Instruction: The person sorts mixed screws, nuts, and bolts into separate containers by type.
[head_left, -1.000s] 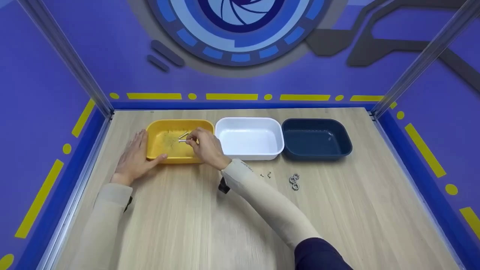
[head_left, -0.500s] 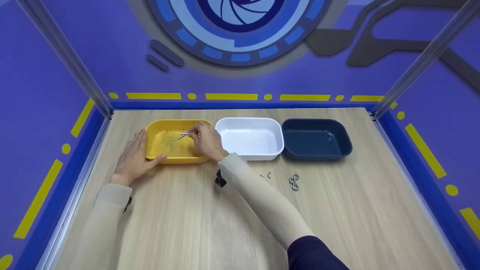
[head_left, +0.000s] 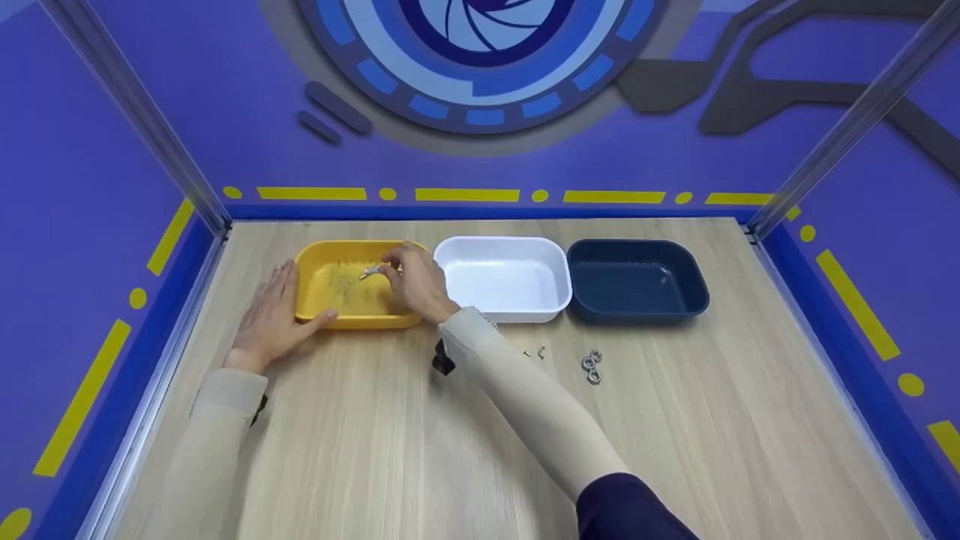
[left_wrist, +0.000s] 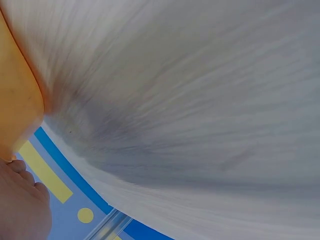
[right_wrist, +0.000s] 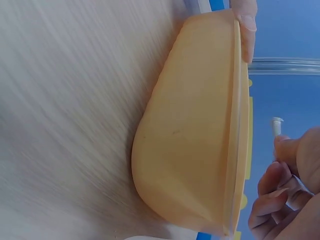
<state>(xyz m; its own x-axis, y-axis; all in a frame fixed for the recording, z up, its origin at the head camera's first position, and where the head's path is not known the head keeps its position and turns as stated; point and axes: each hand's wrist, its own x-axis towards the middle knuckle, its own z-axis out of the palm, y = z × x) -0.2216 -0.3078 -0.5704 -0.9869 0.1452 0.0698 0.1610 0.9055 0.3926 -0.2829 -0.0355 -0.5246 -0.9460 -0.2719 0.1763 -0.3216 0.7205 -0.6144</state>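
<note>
A yellow bin (head_left: 360, 322) stands at the left end of a row of three. My left hand (head_left: 271, 322) lies against its left side, fingers straight, thumb over the front rim; the left wrist view shows only part of that hand. Above the bin's right half, my right hand (head_left: 418, 281) pinches silvery screws (head_left: 370, 272) between thumb and fingertips. In the right wrist view a single screw head (right_wrist: 277, 121) sticks out past the fingers; how many screws are held I cannot tell. Small dark bits are scattered on the bin's floor.
Right of the yellow bin stand a white bin (head_left: 502, 289) and a dark blue bin (head_left: 637, 281), side by side. Several metal nuts (head_left: 592, 366) and some tiny screws (head_left: 541, 352) lie on the wooden table in front. Blue panels with metal posts enclose the back and sides.
My right hand has moved slightly back and to the right, with the screws raised along with it. The left hand has kept its place on the yellow bin.
</note>
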